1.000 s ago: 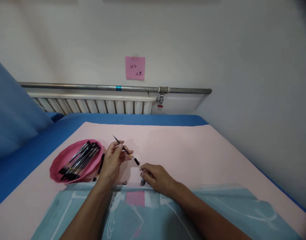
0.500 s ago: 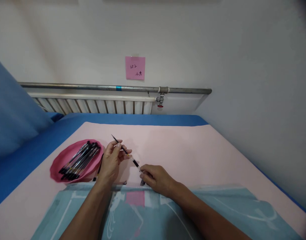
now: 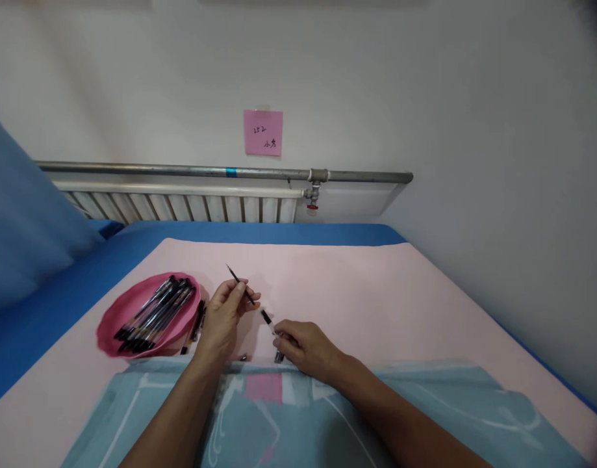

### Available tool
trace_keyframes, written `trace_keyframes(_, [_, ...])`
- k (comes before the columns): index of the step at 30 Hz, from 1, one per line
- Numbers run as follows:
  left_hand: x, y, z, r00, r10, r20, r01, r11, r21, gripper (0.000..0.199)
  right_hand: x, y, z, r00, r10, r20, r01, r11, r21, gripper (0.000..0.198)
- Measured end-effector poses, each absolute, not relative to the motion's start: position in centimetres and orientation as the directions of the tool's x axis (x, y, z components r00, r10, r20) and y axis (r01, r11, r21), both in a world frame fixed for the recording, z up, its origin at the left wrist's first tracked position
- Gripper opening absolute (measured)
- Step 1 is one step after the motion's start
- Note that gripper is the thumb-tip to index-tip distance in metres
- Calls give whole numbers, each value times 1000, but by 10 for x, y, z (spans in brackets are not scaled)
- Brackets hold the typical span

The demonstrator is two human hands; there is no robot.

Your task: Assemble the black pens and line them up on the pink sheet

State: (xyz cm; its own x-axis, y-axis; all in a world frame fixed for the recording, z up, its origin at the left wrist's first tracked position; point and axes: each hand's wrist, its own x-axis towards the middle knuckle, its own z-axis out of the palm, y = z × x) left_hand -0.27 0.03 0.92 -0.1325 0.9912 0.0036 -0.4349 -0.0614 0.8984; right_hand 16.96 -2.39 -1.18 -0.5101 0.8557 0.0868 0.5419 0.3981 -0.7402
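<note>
My left hand (image 3: 225, 315) pinches a slim black pen refill (image 3: 242, 284) between thumb and fingers, its thin tip pointing up and to the left. In line with the refill's lower end is a clear pen barrel (image 3: 266, 318) with a black band. My right hand (image 3: 305, 346) is closed round the lower part of that barrel and hides its end. Whether the refill sits inside the barrel I cannot tell. A small dark piece (image 3: 279, 357) shows just under my right fingers. Another small dark piece (image 3: 243, 357) lies by the cloth edge.
A pink scalloped tray (image 3: 106, 325) with several black-capped clear pens (image 3: 156, 315) stands at left. Loose pens (image 3: 195, 328) lie between it and my left wrist. A blue patterned cloth (image 3: 415, 403) covers the near edge of the pink tabletop (image 3: 356, 286). A radiator (image 3: 215, 207) runs behind.
My left hand has shifted a little right and down with the refill, closer to my right hand. More of the loose pens beside the tray now shows. My right hand stays put.
</note>
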Motion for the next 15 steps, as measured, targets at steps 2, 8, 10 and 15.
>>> trace_keyframes(2, [-4, 1, 10, -133, 991, 3, -445, -62, 893, 24, 170, -24, -12, -527, 845, 95, 539, 419, -731, 12])
trace_keyframes(8, [-6, 2, 9, -183, 983, 27, -435, -106, 894, 26, 171, -26, -12, -542, 833, 107, 513, 430, -743, 12])
trace_keyframes(10, [-7, 3, 8, -199, 980, 22, -440, -110, 891, 26, 171, -26, -12, -551, 828, 102, 508, 430, -747, 13])
trace_keyframes(15, [-5, 1, 10, -175, 984, 15, -442, -92, 892, 27, 170, -25, -12, -528, 845, 84, 517, 398, -758, 11])
